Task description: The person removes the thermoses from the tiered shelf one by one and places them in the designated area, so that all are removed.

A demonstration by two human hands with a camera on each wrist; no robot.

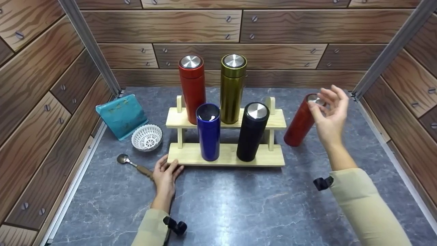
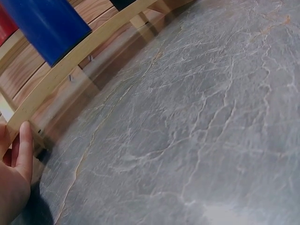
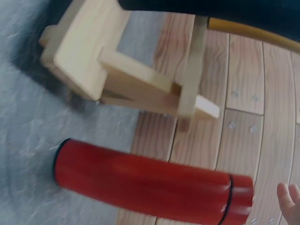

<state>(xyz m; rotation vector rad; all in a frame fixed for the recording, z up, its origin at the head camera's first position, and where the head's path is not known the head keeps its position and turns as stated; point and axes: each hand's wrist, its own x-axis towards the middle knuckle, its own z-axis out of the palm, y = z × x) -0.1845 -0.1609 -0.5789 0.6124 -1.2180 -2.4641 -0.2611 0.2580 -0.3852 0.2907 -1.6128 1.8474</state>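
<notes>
A two-tier wooden rack (image 1: 225,155) stands mid-table. My left hand (image 1: 165,176) holds the left end of its lower shelf, thumb over the front edge; this grip also shows in the left wrist view. On the upper shelf stand a red flask (image 1: 193,90) and an olive-gold flask (image 1: 233,90). The lower shelf bears a blue flask (image 1: 209,136) with a dark top, and a black flask (image 1: 252,135) with a silver lid. A second red flask (image 1: 300,124) stands on the table right of the rack. Near its lid, my right hand (image 1: 331,116) hovers with fingers loosely curved, holding nothing.
To the left lie a teal pouch (image 1: 123,114), a small white woven basket (image 1: 137,140) and a scoop with a wooden handle (image 1: 143,170), whose end lies beside my left hand. Wood-patterned walls (image 1: 198,27) close off the back and both sides of the grey marbled table (image 1: 245,205).
</notes>
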